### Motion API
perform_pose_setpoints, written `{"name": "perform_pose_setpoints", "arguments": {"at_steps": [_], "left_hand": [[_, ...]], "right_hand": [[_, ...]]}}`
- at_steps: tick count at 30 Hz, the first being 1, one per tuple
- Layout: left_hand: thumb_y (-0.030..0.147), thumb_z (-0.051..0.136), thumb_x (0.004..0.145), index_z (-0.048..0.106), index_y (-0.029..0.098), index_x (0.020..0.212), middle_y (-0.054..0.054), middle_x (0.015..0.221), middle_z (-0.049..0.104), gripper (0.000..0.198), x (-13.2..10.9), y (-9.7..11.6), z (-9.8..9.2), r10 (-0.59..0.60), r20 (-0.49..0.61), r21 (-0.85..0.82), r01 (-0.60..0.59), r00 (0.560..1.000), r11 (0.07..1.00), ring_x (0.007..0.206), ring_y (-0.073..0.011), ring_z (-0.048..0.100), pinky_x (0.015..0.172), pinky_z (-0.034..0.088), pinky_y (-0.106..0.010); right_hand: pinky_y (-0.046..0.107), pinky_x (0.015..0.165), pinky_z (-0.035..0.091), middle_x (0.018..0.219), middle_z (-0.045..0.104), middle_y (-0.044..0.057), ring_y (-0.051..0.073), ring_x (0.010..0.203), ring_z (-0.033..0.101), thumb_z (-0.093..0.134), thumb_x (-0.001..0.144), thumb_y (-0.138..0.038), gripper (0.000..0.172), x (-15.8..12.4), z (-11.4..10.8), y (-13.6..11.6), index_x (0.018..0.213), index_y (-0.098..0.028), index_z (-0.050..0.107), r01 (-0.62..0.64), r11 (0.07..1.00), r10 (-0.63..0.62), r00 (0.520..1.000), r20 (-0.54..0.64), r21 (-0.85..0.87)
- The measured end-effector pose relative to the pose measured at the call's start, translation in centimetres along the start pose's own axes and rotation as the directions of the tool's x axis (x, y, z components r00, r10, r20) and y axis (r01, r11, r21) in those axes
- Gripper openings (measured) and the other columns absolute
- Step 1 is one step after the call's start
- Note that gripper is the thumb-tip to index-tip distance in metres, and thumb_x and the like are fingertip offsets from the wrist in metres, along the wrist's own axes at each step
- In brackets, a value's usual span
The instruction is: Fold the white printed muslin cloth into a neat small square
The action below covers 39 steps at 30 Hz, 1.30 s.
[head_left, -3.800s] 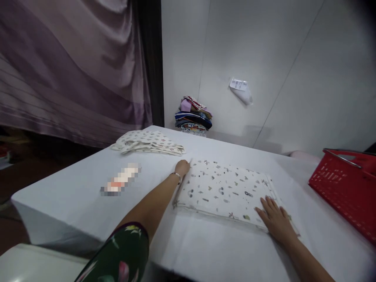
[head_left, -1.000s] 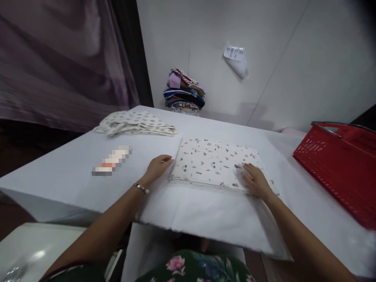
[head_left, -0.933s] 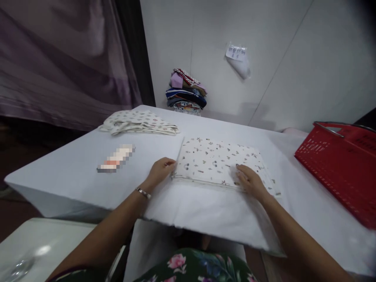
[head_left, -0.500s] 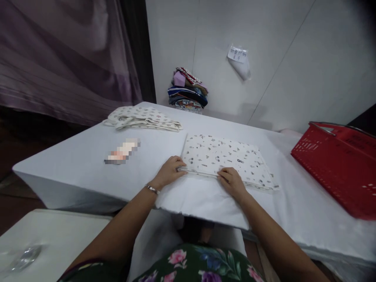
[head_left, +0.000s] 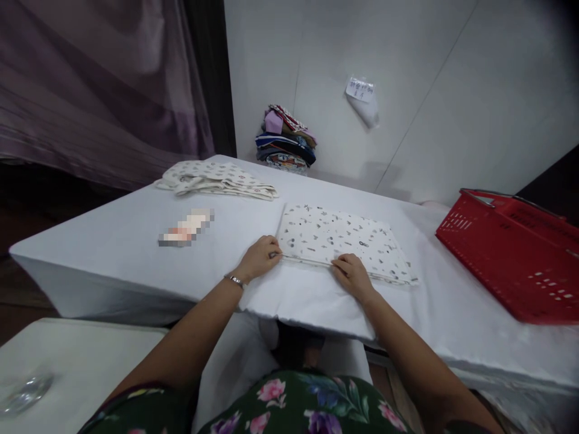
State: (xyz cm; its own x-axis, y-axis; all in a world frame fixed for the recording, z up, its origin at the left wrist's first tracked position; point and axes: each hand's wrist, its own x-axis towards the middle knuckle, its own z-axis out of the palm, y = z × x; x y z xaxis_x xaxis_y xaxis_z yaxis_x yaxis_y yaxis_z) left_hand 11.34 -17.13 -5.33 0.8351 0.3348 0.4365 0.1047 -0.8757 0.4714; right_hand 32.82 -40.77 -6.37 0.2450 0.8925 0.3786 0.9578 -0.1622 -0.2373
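In front of me on the table lies a folded white cloth point(head_left: 344, 238) with small dark prints, squared into a flat rectangle. At its near left corner, my left hand point(head_left: 261, 259) is closed, pinching the corner between thumb and fingers. My right hand point(head_left: 353, 275) holds the near edge around its middle, fingertips on top and the thumb by the edge. The layers of the fold show along that near side.
A second printed cloth point(head_left: 217, 179), loosely bunched, lies at the back left of the white-covered table point(head_left: 113, 241). Nearer is a blurred-out flat item point(head_left: 186, 228). A red basket point(head_left: 511, 253) stands at right. Stacked folded fabrics point(head_left: 286, 141) sit by the wall.
My left hand's fingers and thumb have drawn together at the cloth's corner. The right hand stays at the near edge. The whole view has shifted slightly.
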Motion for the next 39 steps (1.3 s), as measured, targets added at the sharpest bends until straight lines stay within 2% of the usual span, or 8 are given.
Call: {"name": "perform_pose_setpoints", "arguments": {"at_steps": [5, 13, 18, 22, 28, 32, 35, 39], "left_hand": [[0.028, 0.063, 0.074, 0.066, 0.020, 0.090, -0.006, 0.100, 0.057, 0.018, 0.1, 0.4, 0.0, 0.097, 0.027, 0.092, -0.099, 0.995, 0.991, 0.096, -0.0201, 0.051, 0.087, 0.042, -0.035], [0.026, 0.052, 0.084, 0.068, 0.018, 0.082, -0.007, 0.092, 0.058, 0.018, 0.2, 0.1, 0.5, 0.174, 0.019, 0.181, -0.174, 0.985, 0.968, 0.090, -0.0187, 0.050, 0.082, 0.043, -0.034], [0.025, 0.049, 0.086, 0.067, 0.018, 0.080, -0.006, 0.088, 0.058, 0.020, 0.2, 0.1, 0.6, 0.213, -0.024, 0.229, -0.202, 0.977, 0.952, 0.086, -0.0171, 0.049, 0.079, 0.042, -0.032], [0.023, 0.046, 0.088, 0.066, 0.018, 0.080, -0.006, 0.086, 0.058, 0.022, 0.2, 0.4, 0.6, 0.235, -0.039, 0.290, -0.214, 0.971, 0.933, 0.085, -0.0169, 0.049, 0.077, 0.042, -0.031], [0.023, 0.046, 0.088, 0.065, 0.018, 0.074, -0.005, 0.082, 0.058, 0.024, -0.2, 1.0, 0.6, 0.242, 0.031, 0.418, -0.233, 0.970, 0.878, 0.082, -0.0177, 0.048, 0.071, 0.039, -0.031], [0.022, 0.046, 0.087, 0.066, 0.018, 0.075, -0.005, 0.082, 0.059, 0.024, -0.5, 1.1, 0.5, 0.228, 0.039, 0.427, -0.222, 0.973, 0.877, 0.082, -0.0178, 0.049, 0.070, 0.038, -0.031], [0.023, 0.048, 0.086, 0.066, 0.019, 0.080, -0.005, 0.082, 0.059, 0.019, -0.5, 1.2, 0.6, 0.226, 0.038, 0.416, -0.221, 0.973, 0.882, 0.082, -0.0182, 0.050, 0.071, 0.038, -0.032], [0.029, 0.051, 0.087, 0.063, 0.021, 0.098, -0.006, 0.094, 0.060, 0.018, -0.2, 1.9, 1.0, 0.291, 0.054, 0.380, -0.289, 0.955, 0.879, 0.092, -0.0196, 0.051, 0.077, 0.038, -0.034]], "right_hand": [[0.037, 0.085, 0.042, 0.098, 0.061, 0.010, 0.022, 0.093, 0.052, 0.040, 0.093, -0.040, 0.037, -0.1, 0.1, -0.1, 0.106, -0.019, 0.068, 0.036, 0.999, -0.037, 0.999, -0.018, -0.037], [0.035, 0.081, 0.042, 0.095, 0.061, 0.011, 0.021, 0.091, 0.052, 0.040, 0.094, -0.028, 0.030, 0.0, 0.7, 0.3, 0.102, -0.018, 0.068, 0.098, 0.991, -0.108, 0.988, -0.110, -0.096], [0.034, 0.078, 0.041, 0.091, 0.061, 0.010, 0.021, 0.087, 0.051, 0.042, 0.094, -0.027, 0.027, 0.0, 0.8, 0.2, 0.098, -0.019, 0.068, 0.117, 0.984, -0.140, 0.975, -0.172, -0.138], [0.033, 0.078, 0.039, 0.091, 0.061, 0.009, 0.021, 0.087, 0.051, 0.042, 0.095, -0.027, 0.028, 0.0, 0.9, 0.2, 0.097, -0.019, 0.068, 0.098, 0.983, -0.125, 0.976, -0.179, -0.156], [0.032, 0.075, 0.038, 0.091, 0.061, 0.009, 0.020, 0.084, 0.050, 0.045, 0.093, -0.025, 0.025, 0.0, 1.0, 0.5, 0.097, -0.019, 0.069, 0.106, 0.976, -0.128, 0.986, -0.108, -0.188], [0.032, 0.075, 0.038, 0.091, 0.060, 0.009, 0.020, 0.085, 0.049, 0.047, 0.092, -0.023, 0.023, 0.0, 1.1, 0.5, 0.097, -0.019, 0.069, 0.116, 0.976, -0.136, 0.985, -0.101, -0.183], [0.031, 0.074, 0.038, 0.090, 0.060, 0.009, 0.020, 0.083, 0.049, 0.048, 0.091, -0.024, 0.022, 0.0, 1.1, 0.5, 0.097, -0.020, 0.069, 0.119, 0.976, -0.139, 0.985, -0.105, -0.181], [0.031, 0.073, 0.038, 0.089, 0.059, 0.009, 0.020, 0.082, 0.049, 0.048, 0.092, -0.024, 0.022, -0.1, 1.1, 0.2, 0.096, -0.019, 0.069, 0.128, 0.977, -0.150, 0.981, -0.125, -0.170]]}}
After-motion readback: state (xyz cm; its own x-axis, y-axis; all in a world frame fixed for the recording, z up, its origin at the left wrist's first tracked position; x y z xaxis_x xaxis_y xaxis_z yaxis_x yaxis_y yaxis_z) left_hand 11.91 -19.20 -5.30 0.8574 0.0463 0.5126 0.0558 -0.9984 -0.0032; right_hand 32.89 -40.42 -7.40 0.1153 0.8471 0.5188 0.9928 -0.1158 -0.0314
